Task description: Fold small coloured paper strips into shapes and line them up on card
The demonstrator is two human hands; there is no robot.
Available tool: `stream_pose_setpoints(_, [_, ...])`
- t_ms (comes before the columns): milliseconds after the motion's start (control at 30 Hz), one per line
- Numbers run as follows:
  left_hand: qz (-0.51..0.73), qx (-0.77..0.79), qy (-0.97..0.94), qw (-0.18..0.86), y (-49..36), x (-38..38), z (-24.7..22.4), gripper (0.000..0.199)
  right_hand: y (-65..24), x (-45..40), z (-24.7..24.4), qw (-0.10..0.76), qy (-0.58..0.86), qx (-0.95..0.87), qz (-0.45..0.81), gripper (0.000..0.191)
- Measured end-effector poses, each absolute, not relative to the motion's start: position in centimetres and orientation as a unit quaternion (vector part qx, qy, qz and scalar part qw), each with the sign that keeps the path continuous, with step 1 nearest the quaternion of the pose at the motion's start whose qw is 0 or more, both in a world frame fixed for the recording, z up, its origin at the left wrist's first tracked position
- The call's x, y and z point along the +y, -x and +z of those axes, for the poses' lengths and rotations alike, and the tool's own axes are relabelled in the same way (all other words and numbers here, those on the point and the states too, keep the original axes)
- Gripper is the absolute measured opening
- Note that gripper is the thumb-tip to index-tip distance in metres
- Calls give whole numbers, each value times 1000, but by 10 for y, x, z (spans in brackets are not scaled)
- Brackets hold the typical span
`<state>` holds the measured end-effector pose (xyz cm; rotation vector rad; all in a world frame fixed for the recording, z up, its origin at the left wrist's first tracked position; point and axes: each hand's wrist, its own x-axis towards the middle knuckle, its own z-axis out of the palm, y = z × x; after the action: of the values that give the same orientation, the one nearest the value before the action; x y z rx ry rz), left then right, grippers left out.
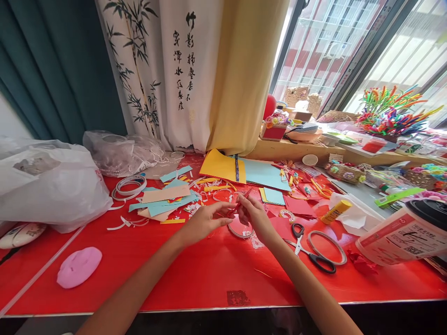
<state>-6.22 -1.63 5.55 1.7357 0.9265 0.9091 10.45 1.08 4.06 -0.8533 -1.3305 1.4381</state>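
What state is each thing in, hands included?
Right hand: pinching a thin red piece
Left hand: fingers bent by the red piece, grip unclear
Scissors: lying open
Glue stick: apparently capped
Cup: lid on
Pink lump: flattened
Plastic bag: bulging
Paper strips: loosely piled
Yellow sheet: lying flat
Yellow curtain: hanging

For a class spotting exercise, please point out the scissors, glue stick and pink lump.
Scissors [299, 247], head view: metal near the pivot.
Glue stick [335, 212], head view: yellow barrel.
Pink lump [79, 267], head view: top surface.
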Motion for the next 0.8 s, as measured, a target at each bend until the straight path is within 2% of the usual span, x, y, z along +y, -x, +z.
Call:
stream_pose_setpoints(133, [381,372,-755,382,60,-22,55,23,-105,11,42,461,337,-526,630,27])
stream_pose_setpoints(400, [389,396,-766,324,59,-21,50,14,-106,8,48,434,339,-539,638,30])
stream_pose_setpoints(567, [381,396,-756,356,58,-22,53,18,-109,9,47,442,328,-539,637,30])
stream_pose_setpoints(733, [377,407,-703,445,59,-17,51,47,-107,11,44,467,327,-522,635,28])
stream_pose_setpoints(800, [370,406,-689,472,60,-13,47,39,-105,11,43,471,334,-521,628,27])
